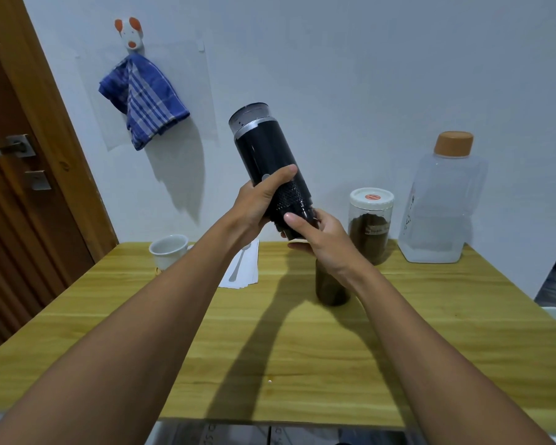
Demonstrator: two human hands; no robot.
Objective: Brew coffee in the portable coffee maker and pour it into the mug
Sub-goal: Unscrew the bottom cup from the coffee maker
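I hold the portable coffee maker point(270, 149) up in the air over the counter point(302, 364), with both hands on it. It is a black cylinder and it sits tilted, its silver-ringed end pointing up and to the left toward the wall, its other end down toward me. My left hand point(257, 203) grips the body around the middle, thumb laid across the front just above the textured band. My right hand point(318, 236) wraps the lower end, thumb on top and fingers curled underneath, so the very bottom of the maker is hidden from me.

Right below my right wrist a dark cylindrical cup point(329, 290) stands upright on the counter; my arm covers its top. The white mug point(169, 252) stands at the far left edge of the counter, mouth up, well apart from the maker. Between the mug and the dark cup a spoon point(238, 268) lies on a white paper napkin point(251, 274).

Toward the back right, near the wall, stands a clear jar point(369, 226) with a white lid and brown coffee grounds inside. Just beside it on the right is a clear plastic bottle point(440, 207) with an orange cap.

On the wall a blue checked towel point(145, 97) hangs from a white animal-shaped hook point(129, 32). A wooden door point(20, 187) with a metal handle is at the left.
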